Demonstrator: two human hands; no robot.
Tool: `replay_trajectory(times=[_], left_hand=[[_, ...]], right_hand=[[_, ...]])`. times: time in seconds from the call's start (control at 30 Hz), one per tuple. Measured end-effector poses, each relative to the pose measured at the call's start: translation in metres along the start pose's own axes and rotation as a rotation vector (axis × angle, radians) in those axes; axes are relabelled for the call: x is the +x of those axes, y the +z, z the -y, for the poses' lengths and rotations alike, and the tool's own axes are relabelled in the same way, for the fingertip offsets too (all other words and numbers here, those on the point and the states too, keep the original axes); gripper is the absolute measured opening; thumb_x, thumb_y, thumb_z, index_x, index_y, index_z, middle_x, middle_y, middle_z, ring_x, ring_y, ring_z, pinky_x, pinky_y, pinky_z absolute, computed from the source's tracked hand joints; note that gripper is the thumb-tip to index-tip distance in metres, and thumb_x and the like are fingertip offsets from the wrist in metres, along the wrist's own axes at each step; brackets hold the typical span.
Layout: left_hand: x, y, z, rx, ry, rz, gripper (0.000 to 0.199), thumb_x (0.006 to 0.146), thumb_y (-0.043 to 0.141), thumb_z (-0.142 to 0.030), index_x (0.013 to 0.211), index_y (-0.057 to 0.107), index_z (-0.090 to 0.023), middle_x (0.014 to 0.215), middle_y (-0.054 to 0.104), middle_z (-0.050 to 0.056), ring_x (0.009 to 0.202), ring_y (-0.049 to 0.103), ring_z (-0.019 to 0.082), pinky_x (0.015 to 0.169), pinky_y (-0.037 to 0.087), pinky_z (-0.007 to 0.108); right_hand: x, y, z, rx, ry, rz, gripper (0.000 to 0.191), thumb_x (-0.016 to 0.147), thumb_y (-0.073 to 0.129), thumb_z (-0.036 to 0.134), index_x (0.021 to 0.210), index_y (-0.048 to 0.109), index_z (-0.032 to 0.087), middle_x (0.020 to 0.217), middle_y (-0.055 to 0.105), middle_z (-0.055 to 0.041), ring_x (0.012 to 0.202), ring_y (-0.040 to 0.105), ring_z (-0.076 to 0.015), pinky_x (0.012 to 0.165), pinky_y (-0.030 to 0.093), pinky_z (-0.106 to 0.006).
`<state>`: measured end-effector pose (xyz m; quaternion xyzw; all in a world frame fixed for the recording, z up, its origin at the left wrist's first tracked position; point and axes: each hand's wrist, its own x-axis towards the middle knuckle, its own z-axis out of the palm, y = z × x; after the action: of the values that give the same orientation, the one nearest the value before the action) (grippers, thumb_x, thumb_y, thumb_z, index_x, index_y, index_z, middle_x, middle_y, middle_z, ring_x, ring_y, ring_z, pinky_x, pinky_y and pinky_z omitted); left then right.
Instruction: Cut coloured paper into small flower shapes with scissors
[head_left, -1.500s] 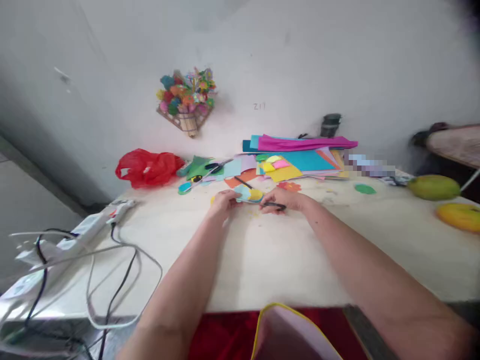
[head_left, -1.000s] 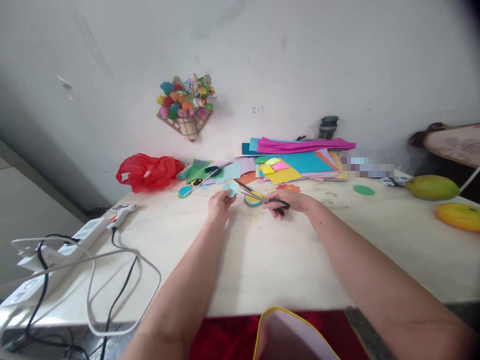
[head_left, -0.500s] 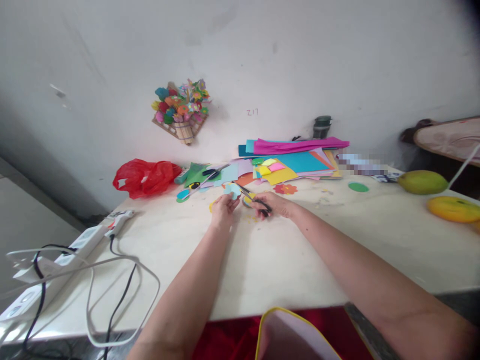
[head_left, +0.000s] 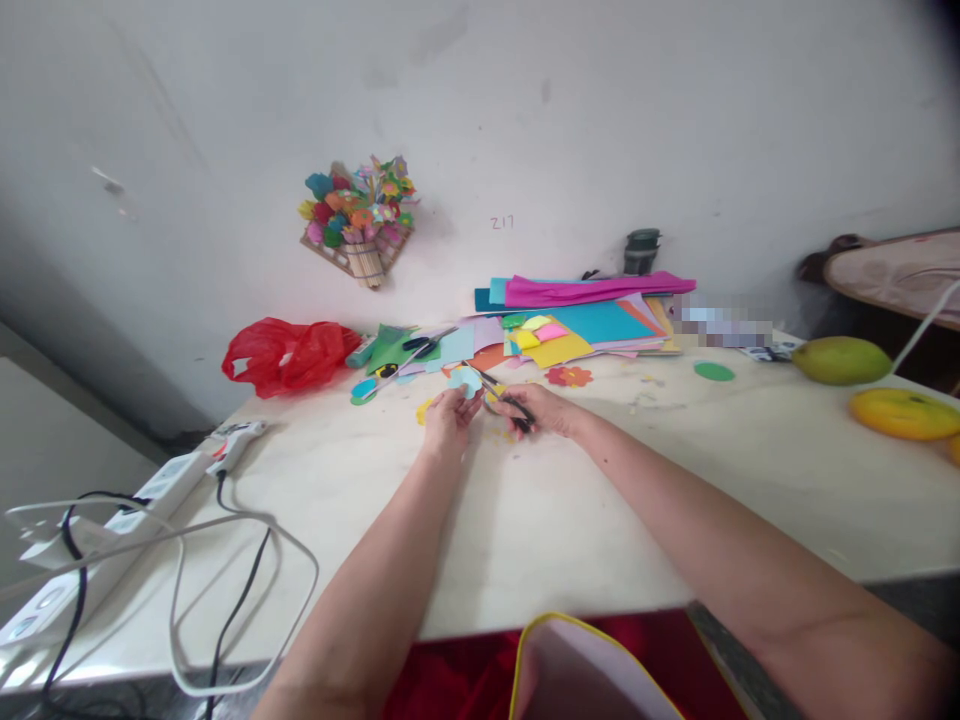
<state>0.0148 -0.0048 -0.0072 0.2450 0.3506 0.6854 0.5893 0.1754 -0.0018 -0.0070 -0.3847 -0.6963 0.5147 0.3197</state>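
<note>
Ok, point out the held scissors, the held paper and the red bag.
Held scissors (head_left: 520, 407): head view, black handle.
Held paper (head_left: 466, 379): head view, light blue middle.
Red bag (head_left: 289, 358): head view, crumpled middle.

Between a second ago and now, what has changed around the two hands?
The right hand, gripping the black-handled metal scissors, has moved left, bringing them up to the scalloped light blue paper-like piece; contact is unclear. Nothing was taken hold of or let go. The left hand still holds that piece, and the crumpled red plastic bag stayed put.
</note>
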Motion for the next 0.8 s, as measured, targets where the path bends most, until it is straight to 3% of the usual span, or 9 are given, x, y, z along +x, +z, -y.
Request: replay_trajectory(times=[0.8], left_hand=[[-0.0004, 0.0001, 0.0018, 0.007, 0.026, 0.009, 0.006, 0.068, 0.059, -0.007, 0.069, 0.057, -0.013, 0.064, 0.064, 0.004, 0.066, 0.068, 0.018, 0.068, 0.054, 0.027]], right_hand=[[0.0008, 0.0020, 0.0017, -0.006, 0.008, -0.022, 0.028, 0.074, 0.063, 0.042, 0.079, 0.054, 0.016, 0.053, 0.055, 0.0029, 0.036, 0.050, -0.0067, 0.030, 0.025, -0.015]])
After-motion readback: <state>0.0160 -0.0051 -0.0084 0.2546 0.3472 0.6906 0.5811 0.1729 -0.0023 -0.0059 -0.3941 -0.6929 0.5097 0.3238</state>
